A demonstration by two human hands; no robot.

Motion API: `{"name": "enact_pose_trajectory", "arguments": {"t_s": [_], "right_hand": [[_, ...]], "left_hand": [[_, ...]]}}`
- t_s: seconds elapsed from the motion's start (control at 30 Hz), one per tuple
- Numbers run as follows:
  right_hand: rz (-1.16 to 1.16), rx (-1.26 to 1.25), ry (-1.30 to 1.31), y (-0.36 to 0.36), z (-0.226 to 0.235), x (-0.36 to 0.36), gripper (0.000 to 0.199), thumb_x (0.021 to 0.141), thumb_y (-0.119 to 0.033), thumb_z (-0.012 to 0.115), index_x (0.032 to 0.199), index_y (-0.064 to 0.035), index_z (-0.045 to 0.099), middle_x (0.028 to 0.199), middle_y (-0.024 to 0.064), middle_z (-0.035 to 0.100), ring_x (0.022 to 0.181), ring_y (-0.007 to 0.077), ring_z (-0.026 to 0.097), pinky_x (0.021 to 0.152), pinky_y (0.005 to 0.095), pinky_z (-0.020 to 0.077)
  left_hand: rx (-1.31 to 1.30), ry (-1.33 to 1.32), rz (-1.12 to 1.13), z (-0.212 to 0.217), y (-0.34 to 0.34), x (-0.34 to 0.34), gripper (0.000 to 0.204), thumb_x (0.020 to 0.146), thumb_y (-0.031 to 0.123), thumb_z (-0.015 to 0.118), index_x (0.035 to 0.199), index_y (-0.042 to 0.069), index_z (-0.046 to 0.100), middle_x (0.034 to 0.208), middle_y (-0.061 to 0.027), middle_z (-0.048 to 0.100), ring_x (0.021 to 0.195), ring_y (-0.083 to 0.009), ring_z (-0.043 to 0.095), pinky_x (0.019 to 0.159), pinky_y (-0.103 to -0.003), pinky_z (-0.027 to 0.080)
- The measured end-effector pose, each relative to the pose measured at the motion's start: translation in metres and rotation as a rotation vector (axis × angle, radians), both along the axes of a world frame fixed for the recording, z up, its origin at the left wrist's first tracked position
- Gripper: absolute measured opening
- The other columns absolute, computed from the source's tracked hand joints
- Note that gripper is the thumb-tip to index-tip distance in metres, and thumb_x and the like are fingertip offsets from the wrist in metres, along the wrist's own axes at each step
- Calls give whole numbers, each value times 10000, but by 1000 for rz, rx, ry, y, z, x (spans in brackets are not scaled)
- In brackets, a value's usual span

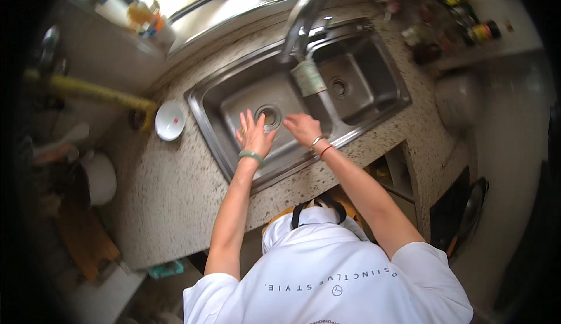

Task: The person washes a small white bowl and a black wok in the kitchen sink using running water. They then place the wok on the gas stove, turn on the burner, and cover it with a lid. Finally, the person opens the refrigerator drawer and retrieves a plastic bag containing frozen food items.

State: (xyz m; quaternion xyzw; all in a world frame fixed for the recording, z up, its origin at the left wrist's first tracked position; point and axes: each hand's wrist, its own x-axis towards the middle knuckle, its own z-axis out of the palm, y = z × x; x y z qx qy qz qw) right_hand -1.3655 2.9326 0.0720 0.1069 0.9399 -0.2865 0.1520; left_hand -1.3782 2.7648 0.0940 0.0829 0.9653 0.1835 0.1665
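My left hand (256,135) hovers over the large left basin of the steel sink (211,130), its fingers spread and nothing in them. A ring sits on one finger and a pale green bangle (252,158) on the wrist. Close by on its right is my right hand (304,130), over the same basin near the divider. Its fingers are curled in, and nothing shows between them. A silver bangle (316,142) and a red cord (326,151) circle that wrist. The round drain (269,117) lies just beyond both hands.
A tall faucet (299,34) rises behind the sink, with a patterned cloth (309,78) hanging near the divider. Left of the sink, a white bowl (169,121) stands on the speckled counter (160,198). A white pot (98,178) and wooden board (87,242) are farther left; bottles (484,32) stand back right.
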Motion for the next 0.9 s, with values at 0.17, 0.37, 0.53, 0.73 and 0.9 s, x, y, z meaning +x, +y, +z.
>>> {"name": "enact_pose_trajectory", "arguments": {"t_s": [0.17, 0.37, 0.53, 0.73, 0.9], "right_hand": [[-620, -1249, -63, 21, 23, 20, 465, 945, -373, 468, 1168, 22, 567, 1152, 119, 610, 1076, 219, 580, 902, 323, 445], [-823, -1960, 205, 107, 79, 71, 386, 958, -292, 453, 1204, -1, 513, 1199, 145, 569, 1118, 249, 551, 932, 365, 456], [-819, -2131, 522, 202, 133, 159, 352, 962, -246, 435, 1204, -5, 517, 1218, 145, 561, 1152, 266, 526, 995, 385, 421], [-911, -1978, 973, 334, 183, 332, 337, 960, -214, 443, 1188, 25, 514, 1184, 155, 574, 1114, 276, 551, 971, 375, 454], [-1095, -1741, 1334, 420, 197, 491, 345, 968, -221, 430, 1202, 23, 499, 1213, 157, 552, 1139, 277, 535, 984, 377, 444]], "left_hand": [[1007, -337, 346, -17, 14, -3, 482, 938, 347, 504, 1329, 70, 452, 1341, -111, 479, 1251, -231, 444, 1009, -359, 355], [1753, -852, 495, 56, 117, 29, 397, 976, 221, 412, 1339, 60, 396, 1336, -146, 462, 1236, -266, 451, 1014, -387, 385], [1893, -1151, 283, 98, 234, 92, 428, 967, 203, 434, 1355, 33, 368, 1345, -173, 443, 1236, -275, 446, 1070, -400, 350], [1764, -1460, -9, 136, 402, 225, 460, 950, 209, 482, 1361, 37, 372, 1332, -173, 458, 1216, -268, 463, 1062, -382, 353], [1478, -1743, -205, 149, 529, 363, 427, 964, 205, 454, 1351, 38, 389, 1347, -148, 446, 1214, -251, 461, 1060, -377, 365]]}}
